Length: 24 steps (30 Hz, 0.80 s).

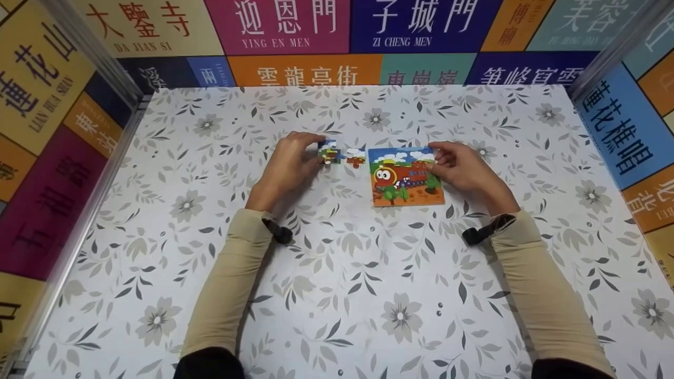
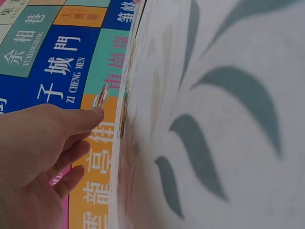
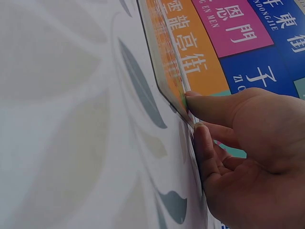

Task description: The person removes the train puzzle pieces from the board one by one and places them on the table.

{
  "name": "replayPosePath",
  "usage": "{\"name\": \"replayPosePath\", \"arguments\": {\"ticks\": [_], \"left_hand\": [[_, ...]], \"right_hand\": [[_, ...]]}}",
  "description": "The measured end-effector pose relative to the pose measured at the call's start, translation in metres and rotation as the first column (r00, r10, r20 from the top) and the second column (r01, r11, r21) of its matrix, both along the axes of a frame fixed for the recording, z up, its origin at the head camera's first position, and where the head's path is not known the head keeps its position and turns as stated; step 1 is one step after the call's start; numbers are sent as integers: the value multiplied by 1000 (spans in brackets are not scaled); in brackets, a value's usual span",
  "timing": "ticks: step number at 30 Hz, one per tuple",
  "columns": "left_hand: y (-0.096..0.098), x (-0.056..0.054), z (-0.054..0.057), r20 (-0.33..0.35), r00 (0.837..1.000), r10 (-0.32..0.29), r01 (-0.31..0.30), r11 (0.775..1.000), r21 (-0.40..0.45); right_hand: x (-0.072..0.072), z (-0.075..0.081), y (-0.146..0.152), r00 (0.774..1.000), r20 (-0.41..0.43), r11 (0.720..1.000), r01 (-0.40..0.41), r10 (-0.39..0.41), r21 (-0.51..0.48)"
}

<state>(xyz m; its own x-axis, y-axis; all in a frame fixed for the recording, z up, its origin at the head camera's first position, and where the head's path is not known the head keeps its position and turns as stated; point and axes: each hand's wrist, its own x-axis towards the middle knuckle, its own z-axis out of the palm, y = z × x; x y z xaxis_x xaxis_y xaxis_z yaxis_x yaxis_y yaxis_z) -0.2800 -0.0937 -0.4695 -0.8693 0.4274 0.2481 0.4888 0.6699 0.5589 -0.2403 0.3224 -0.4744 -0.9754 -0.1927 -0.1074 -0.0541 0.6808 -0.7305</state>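
My left hand (image 1: 287, 164) pinches a small jigsaw piece (image 1: 330, 152) with blue, green and yellow print between thumb and fingertips. In the left wrist view the piece (image 2: 101, 94) appears edge-on at the thumb tip, the other fingers loosely bent below. Just right of it on the table lies another small printed piece (image 1: 356, 160), partly red. Further right is a square picture board (image 1: 403, 184) showing a red cartoon train. My right hand (image 1: 462, 166) grips its upper right edge; in the right wrist view the thumb is on the face of the board (image 3: 167, 62).
A white table (image 1: 368, 295) with grey flowers and leaves spreads under both hands. Colourful panels with Chinese lettering (image 1: 295, 26) stand along its back and sides. A dark wrist strap device (image 1: 281, 233) sits at each sleeve cuff.
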Motion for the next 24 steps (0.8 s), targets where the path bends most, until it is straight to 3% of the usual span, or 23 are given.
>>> {"name": "replayPosePath", "arguments": {"ticks": [11, 24], "left_hand": [[-16, -1, 1, 106, 994, 35, -35, 999, -6], [-35, -3, -2, 142, 989, 46, -50, 999, 22]], "right_hand": [[-1, 1, 1, 1000, 15, 1000, 6, -6, 23], [0, 2, 0, 999, 50, 1000, 11, -11, 13]]}}
